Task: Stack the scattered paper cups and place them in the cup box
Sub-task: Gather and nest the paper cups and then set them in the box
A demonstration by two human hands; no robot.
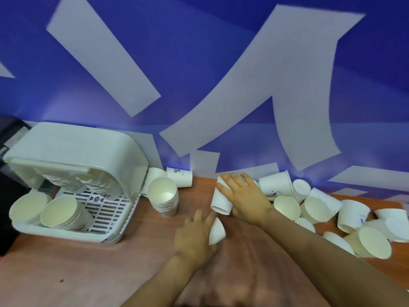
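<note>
My right hand [242, 196] grips a white paper cup [220, 201] lying on its side in the middle of the table. Just below it, my left hand [194, 235] holds another white cup [217, 231] by its side. A stack of nested cups [163, 196] stands between my hands and the cup box. The white cup box [66, 227] sits at the left with its lid [73, 145] raised. Two cup stacks [59, 212] lie inside on its slotted tray. Several loose cups [332, 209] are scattered at the right.
A printed cup [180, 177] stands against the blue and white wall behind the stack. A dark object [8, 134] is at the far left behind the box. The brown table [77, 273] stretches toward me in front.
</note>
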